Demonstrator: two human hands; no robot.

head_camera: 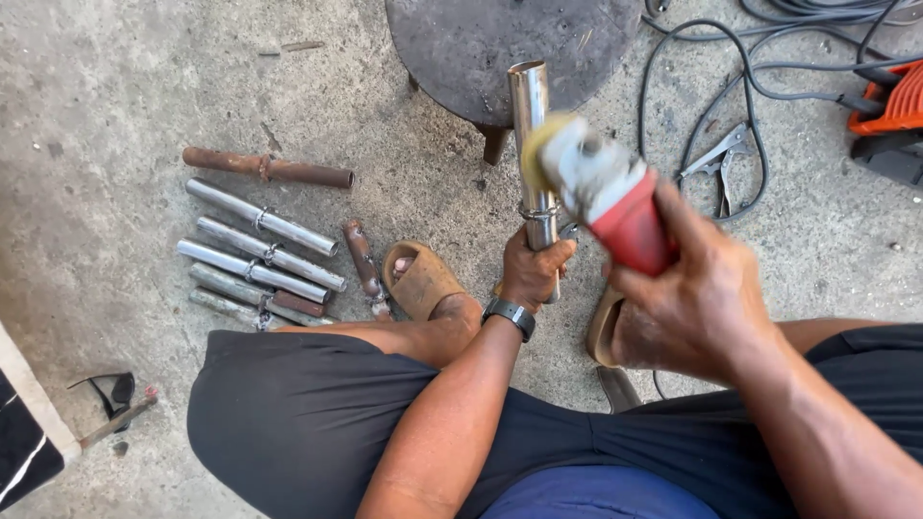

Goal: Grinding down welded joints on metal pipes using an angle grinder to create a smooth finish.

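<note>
While the person sits low over the concrete floor (pixel 115 86), the left hand (pixel 531 272) has its grip clamped round the lower end of a shiny steel pipe (pixel 530 115), holding it pretty much upright with the open top end up near the edge of a round dark metal stool (pixel 461 43). There's a ring welded on the pipe just above the fingers. The right hand (pixel 694 288) is wrapped tight on the red body of an angle grinder (pixel 601 197), and its yellowish blurred disc is right against the side of the pipe, about midway up. A black watch (pixel 510 314) sits on the left wrist. A foot in a tan sandal (pixel 421 281) is planted just left of the pipe's bottom end. Off to the left on the floor there's a row of similar pipes (pixel 260 252), some polished, a couple still rusty, lying side by side. Black cables (pixel 711 77) snake around top right toward an orange machine (pixel 889 106), with a metal clamp (pixel 716 163) lying nearby.
</note>
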